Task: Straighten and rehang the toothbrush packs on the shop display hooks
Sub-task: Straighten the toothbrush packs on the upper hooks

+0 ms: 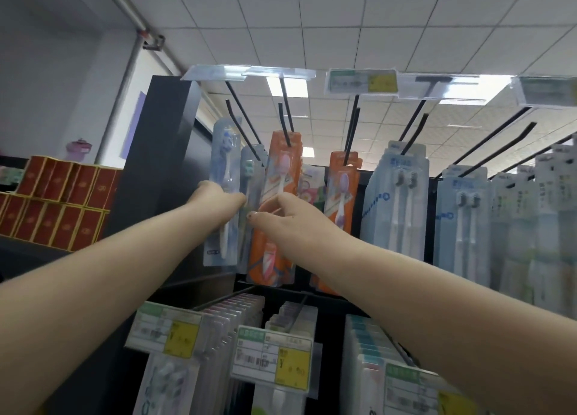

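Left hand (215, 196) grips a clear blue toothbrush pack (222, 193); right hand (284, 218) pinches the neighbouring clear pack (249, 190) beside an orange pack (274, 215).

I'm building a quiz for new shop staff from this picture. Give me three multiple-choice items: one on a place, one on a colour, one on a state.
1. Where are the red boxes?
A far left B far right C overhead

2. What colour is the pack by the right hand?
A green B orange C black

3. What is the left hand doing?
A hanging idle B pointing C gripping the clear blue pack

Key: 1 A, stacked left of the dark panel. 2 B, orange card. 3 C, fingers curl round it.
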A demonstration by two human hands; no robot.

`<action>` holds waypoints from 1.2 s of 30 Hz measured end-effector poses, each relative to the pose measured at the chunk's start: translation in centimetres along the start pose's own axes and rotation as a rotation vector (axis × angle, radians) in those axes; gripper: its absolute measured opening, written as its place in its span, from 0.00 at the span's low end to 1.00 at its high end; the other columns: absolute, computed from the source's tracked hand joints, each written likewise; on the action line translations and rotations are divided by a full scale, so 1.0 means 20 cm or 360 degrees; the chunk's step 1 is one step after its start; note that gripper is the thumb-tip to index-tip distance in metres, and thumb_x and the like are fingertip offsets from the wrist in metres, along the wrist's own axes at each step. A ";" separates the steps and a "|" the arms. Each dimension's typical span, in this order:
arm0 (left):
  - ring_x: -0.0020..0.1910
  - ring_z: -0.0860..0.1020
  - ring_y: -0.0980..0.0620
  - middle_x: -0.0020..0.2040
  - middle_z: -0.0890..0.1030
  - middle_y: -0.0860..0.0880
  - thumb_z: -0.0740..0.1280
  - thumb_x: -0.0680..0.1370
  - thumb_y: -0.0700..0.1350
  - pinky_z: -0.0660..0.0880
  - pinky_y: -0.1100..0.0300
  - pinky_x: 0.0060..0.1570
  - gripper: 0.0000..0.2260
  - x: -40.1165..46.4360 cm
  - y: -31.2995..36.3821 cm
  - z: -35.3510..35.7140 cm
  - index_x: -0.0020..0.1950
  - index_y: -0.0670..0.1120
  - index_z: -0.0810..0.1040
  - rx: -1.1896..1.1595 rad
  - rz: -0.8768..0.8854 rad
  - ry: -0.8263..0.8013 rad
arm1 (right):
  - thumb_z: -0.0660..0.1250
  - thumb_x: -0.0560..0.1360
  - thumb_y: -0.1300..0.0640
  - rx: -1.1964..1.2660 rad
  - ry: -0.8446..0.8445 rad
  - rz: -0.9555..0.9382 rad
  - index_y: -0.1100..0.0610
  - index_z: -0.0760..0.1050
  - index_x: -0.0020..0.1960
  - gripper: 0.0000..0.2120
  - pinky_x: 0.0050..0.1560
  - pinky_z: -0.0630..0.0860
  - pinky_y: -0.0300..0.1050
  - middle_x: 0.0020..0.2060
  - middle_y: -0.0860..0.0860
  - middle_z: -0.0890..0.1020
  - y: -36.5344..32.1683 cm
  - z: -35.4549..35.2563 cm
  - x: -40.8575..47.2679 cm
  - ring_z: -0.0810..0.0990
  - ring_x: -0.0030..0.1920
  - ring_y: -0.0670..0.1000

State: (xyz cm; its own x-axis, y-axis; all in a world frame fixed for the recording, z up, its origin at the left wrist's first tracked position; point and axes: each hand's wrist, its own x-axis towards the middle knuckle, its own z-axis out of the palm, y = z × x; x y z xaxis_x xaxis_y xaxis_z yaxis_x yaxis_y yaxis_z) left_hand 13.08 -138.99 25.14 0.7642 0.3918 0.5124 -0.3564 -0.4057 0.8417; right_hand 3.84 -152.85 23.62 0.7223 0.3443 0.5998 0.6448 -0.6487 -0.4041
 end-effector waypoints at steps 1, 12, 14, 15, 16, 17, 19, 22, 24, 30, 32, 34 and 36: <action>0.52 0.76 0.38 0.56 0.75 0.37 0.66 0.74 0.46 0.74 0.50 0.53 0.26 0.01 0.01 0.01 0.66 0.36 0.62 0.0053 -0.0003 0.0040 | 0.59 0.78 0.47 -0.0001 -0.0002 0.0008 0.55 0.69 0.62 0.17 0.46 0.72 0.40 0.48 0.50 0.77 0.01 0.00 0.00 0.75 0.45 0.46; 0.49 0.77 0.40 0.56 0.75 0.38 0.66 0.74 0.49 0.75 0.48 0.50 0.26 0.09 0.00 0.02 0.67 0.39 0.61 0.0115 0.0044 0.0052 | 0.59 0.77 0.45 -0.0022 0.0002 0.0085 0.53 0.69 0.58 0.15 0.42 0.69 0.37 0.52 0.49 0.76 0.09 -0.02 0.03 0.74 0.49 0.46; 0.48 0.77 0.40 0.55 0.75 0.39 0.66 0.74 0.49 0.76 0.48 0.50 0.26 0.09 0.00 0.02 0.66 0.39 0.61 0.0123 0.0069 0.0059 | 0.59 0.77 0.45 -0.0021 -0.0004 0.0085 0.53 0.69 0.59 0.15 0.41 0.68 0.35 0.50 0.47 0.75 0.10 -0.02 0.03 0.73 0.43 0.42; 0.48 0.77 0.40 0.55 0.75 0.39 0.66 0.75 0.49 0.76 0.48 0.50 0.26 0.09 -0.01 0.02 0.66 0.39 0.61 0.0122 0.0070 0.0056 | 0.59 0.77 0.45 -0.0020 -0.0005 0.0086 0.53 0.69 0.59 0.15 0.40 0.68 0.34 0.49 0.47 0.75 0.10 -0.03 0.03 0.72 0.41 0.41; 0.48 0.77 0.40 0.55 0.75 0.39 0.65 0.75 0.49 0.76 0.48 0.50 0.26 0.09 -0.01 0.02 0.66 0.38 0.61 0.0126 0.0067 0.0048 | 0.59 0.77 0.45 -0.0020 -0.0003 0.0086 0.53 0.69 0.59 0.15 0.39 0.67 0.33 0.48 0.46 0.75 0.11 -0.04 0.03 0.71 0.41 0.40; 0.48 0.77 0.40 0.55 0.74 0.39 0.65 0.75 0.50 0.76 0.49 0.49 0.26 0.08 -0.02 0.02 0.67 0.39 0.61 0.0131 0.0057 0.0035 | 0.59 0.77 0.45 -0.0019 0.0001 0.0086 0.53 0.69 0.58 0.14 0.39 0.67 0.32 0.47 0.46 0.74 0.11 -0.04 0.03 0.71 0.41 0.40; 0.48 0.77 0.41 0.55 0.75 0.40 0.65 0.75 0.50 0.76 0.48 0.50 0.26 0.07 -0.05 0.03 0.67 0.39 0.60 0.0137 0.0035 -0.0004 | 0.59 0.77 0.45 -0.0011 0.0012 0.0087 0.52 0.69 0.58 0.14 0.38 0.66 0.32 0.48 0.45 0.74 0.11 -0.04 0.03 0.70 0.42 0.41; 0.49 0.77 0.41 0.56 0.74 0.39 0.66 0.74 0.50 0.76 0.46 0.52 0.26 0.06 -0.08 0.04 0.66 0.39 0.61 0.0150 0.0041 -0.0033 | 0.59 0.77 0.46 -0.0003 0.0018 0.0085 0.52 0.69 0.58 0.14 0.39 0.67 0.32 0.49 0.46 0.74 0.11 -0.04 0.03 0.71 0.43 0.41; 0.49 0.77 0.40 0.56 0.74 0.39 0.66 0.74 0.50 0.76 0.46 0.53 0.26 0.05 -0.07 0.04 0.66 0.39 0.61 0.0178 0.0039 -0.0056 | 0.59 0.77 0.45 -0.0007 0.0010 0.0081 0.52 0.69 0.58 0.14 0.40 0.67 0.33 0.51 0.46 0.75 0.11 -0.04 0.02 0.72 0.43 0.41; 0.50 0.77 0.41 0.56 0.75 0.40 0.67 0.73 0.49 0.76 0.47 0.53 0.26 0.07 -0.04 0.05 0.67 0.41 0.64 0.0168 0.0020 -0.0145 | 0.59 0.77 0.44 -0.0022 0.0013 0.0060 0.53 0.69 0.60 0.17 0.41 0.69 0.34 0.53 0.48 0.76 0.09 -0.05 0.01 0.73 0.44 0.43; 0.49 0.78 0.42 0.54 0.77 0.41 0.67 0.72 0.50 0.76 0.47 0.53 0.25 0.09 -0.07 0.04 0.66 0.42 0.67 0.0160 0.0013 -0.0219 | 0.59 0.77 0.44 -0.0021 0.0022 0.0058 0.53 0.69 0.60 0.16 0.40 0.68 0.33 0.51 0.47 0.76 0.08 -0.06 0.00 0.73 0.43 0.41; 0.49 0.78 0.42 0.53 0.78 0.42 0.67 0.71 0.52 0.76 0.48 0.53 0.26 0.10 -0.11 0.05 0.65 0.43 0.69 0.0156 0.0024 -0.0263 | 0.59 0.77 0.45 -0.0029 0.0030 0.0067 0.53 0.69 0.60 0.16 0.40 0.68 0.34 0.51 0.47 0.75 0.09 -0.07 0.00 0.72 0.43 0.40; 0.48 0.78 0.43 0.52 0.79 0.42 0.69 0.71 0.53 0.77 0.50 0.52 0.26 0.10 -0.13 0.05 0.65 0.43 0.70 0.0171 0.0047 -0.0248 | 0.60 0.77 0.45 -0.0046 0.0033 0.0089 0.53 0.69 0.60 0.17 0.42 0.69 0.35 0.51 0.47 0.75 0.10 -0.08 -0.01 0.74 0.46 0.43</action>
State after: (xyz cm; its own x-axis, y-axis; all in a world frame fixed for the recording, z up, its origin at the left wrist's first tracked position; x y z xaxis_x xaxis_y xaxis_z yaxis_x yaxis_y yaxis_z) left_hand 16.06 -138.02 23.87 0.8313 0.2488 0.4971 -0.3271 -0.5041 0.7993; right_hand 4.68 -155.25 23.75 0.7513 0.2932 0.5912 0.5961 -0.6859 -0.4174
